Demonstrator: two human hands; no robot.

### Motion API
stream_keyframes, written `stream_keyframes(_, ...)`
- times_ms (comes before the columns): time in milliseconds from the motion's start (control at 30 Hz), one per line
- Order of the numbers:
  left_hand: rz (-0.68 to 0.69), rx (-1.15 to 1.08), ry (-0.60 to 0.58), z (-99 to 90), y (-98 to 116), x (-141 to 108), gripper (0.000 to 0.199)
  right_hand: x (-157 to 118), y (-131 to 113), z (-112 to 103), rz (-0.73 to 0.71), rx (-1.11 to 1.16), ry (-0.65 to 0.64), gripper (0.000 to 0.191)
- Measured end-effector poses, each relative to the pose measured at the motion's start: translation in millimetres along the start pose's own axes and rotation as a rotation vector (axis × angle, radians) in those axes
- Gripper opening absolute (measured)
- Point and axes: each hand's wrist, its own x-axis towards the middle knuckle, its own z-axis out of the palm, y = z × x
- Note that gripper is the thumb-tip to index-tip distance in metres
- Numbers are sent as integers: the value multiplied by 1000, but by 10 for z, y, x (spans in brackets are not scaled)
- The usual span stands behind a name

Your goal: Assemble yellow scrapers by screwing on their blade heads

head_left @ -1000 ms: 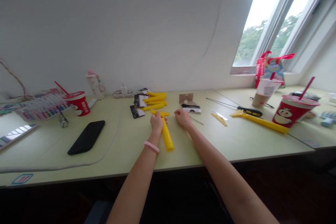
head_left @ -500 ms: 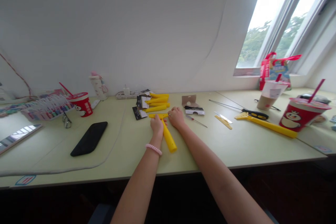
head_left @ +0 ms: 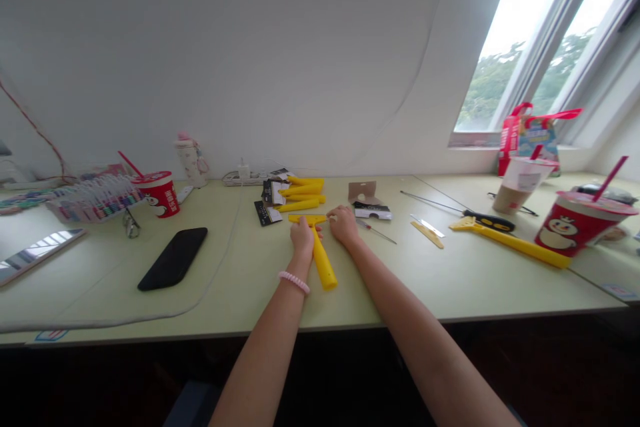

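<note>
A yellow T-shaped scraper (head_left: 324,263) lies in front of me, handle toward the table's front edge. My left hand (head_left: 302,238) is wrapped round it just below its crosspiece, a pink coil band on the wrist. Beside the crosspiece's right end is my right hand (head_left: 343,223), fingers bent and pinched together; whatever they hold is too small to make out. Several yellow handles (head_left: 303,203) with black-and-white card tags (head_left: 267,213) lie behind my left hand. A thin screwdriver (head_left: 376,231) rests right of my right hand.
On the right are a blade and yellow strip (head_left: 427,234), a long yellow scraper (head_left: 520,245), a black-handled tool (head_left: 489,220) and drink cups (head_left: 564,227). An opened package (head_left: 369,209) lies behind. Leftward are a black phone (head_left: 173,259), a red cup (head_left: 163,195) and a pen rack (head_left: 95,200).
My right hand has drawn slightly away from the crosspiece, opening a small gap there. My left hand keeps its hold on the scraper. The view has shifted slightly.
</note>
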Motion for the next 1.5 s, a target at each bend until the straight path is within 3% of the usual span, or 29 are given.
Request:
stream_keyframes(167, -24, -18, -3, -3, 22, -16, 20, -21, 93, -28, 11, 20, 32, 32)
stream_keyframes(333, -39, -5, -10, -2, 34, -30, 19, -52, 33, -29, -67, -49, 12, 25)
stream_keyframes(700, -17, 10, -35, 0, 2, -15, 20, -61, -66, -69, -114, -132, -71, 29)
stream_keyframes(933, -15, 9, -43, 5, 18, -33, 23, -29, -198, -66, -39, -202, -155, 26)
stream_keyframes(1200, -28, 50, -60, 6, 28, -46, 23, -15, -170, -51, -41, -170, -169, 15)
stream_keyframes(1400, -24, 76, -169, 20, -6, -34, 23, 36, 12, -95, 12, -81, -92, 19)
stream_keyframes(1500, -75, 122, -291, 50, -45, -33, 23, 62, 153, -236, 125, 150, 30, 17)
